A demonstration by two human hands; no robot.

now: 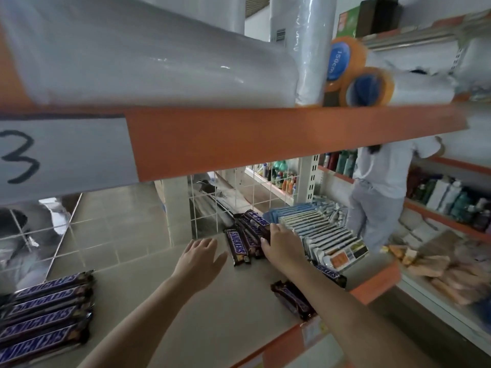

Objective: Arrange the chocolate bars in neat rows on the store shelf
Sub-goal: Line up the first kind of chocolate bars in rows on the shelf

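Note:
Several brown Snickers bars lie side by side in a row at the left of the beige shelf. A loose bunch of Snickers bars lies at the back of the shelf against the wire grid. My right hand reaches in and grips the right side of that bunch, fingers curled over the bars. My left hand hovers just left of the bunch, fingers spread and holding nothing. Two more bars lie near the front edge, partly hidden under my right forearm, and another bar peeks out behind it.
Flat blue and white packets fill the shelf right of the bars. An orange shelf edge with plastic rolls and tape rolls hangs overhead. A person in white stands at the neighbouring shelves on the right.

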